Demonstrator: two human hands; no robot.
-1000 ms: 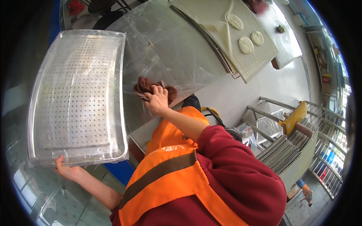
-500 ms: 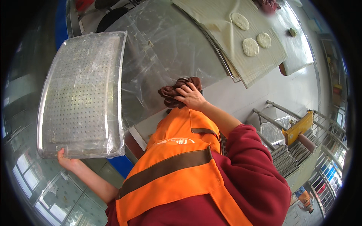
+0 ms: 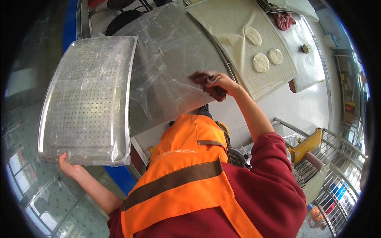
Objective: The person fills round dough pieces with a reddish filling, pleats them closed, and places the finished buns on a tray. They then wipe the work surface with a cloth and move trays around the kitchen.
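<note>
My left hand grips the near left corner of a large perforated metal tray, its thumb on top. Clear plastic film covers the tray, which lies at the left beside the work table. My right hand is closed round a crumpled brown cloth near the front right edge of the table. The cloth is slightly blurred, and whether it touches the table I cannot tell. Clear plastic sheeting covers the tabletop.
At the far right, three flat dough rounds lie on a beige cloth. Beyond it are a reddish cloth and a small greenish lump on a silvery surface. A metal rack with a yellow piece stands at the right.
My right hand has moved right and away from my body with the brown cloth, from close by my apron. My left hand keeps its grip on the tray. The view has shifted slightly.
</note>
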